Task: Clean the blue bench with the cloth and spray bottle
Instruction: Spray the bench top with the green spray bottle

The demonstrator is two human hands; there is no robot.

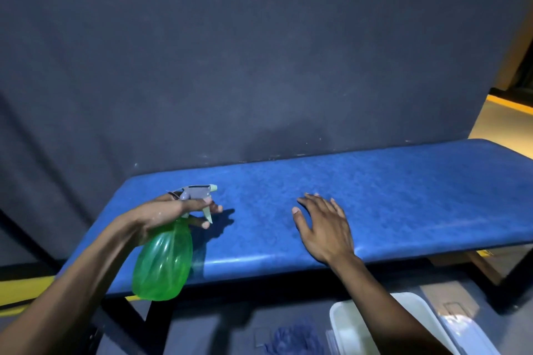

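Note:
A long blue padded bench [389, 196] runs across the view against a dark wall. My left hand [170, 212] grips a green spray bottle [163, 262] by its neck, fingers near the grey trigger head, nozzle aimed right over the bench's left part. Above the middle of the seat, my right hand [324, 228] lies flat with fingers spread and holds nothing. A blue cloth [294, 339] lies on the floor below the bench, near the bottom edge of the view.
A white plastic bin [349, 328] stands on the floor at the lower right, partly behind my right forearm. The bench's black metal legs [516, 277] show underneath. A yellow strip [20, 291] runs along the floor at left.

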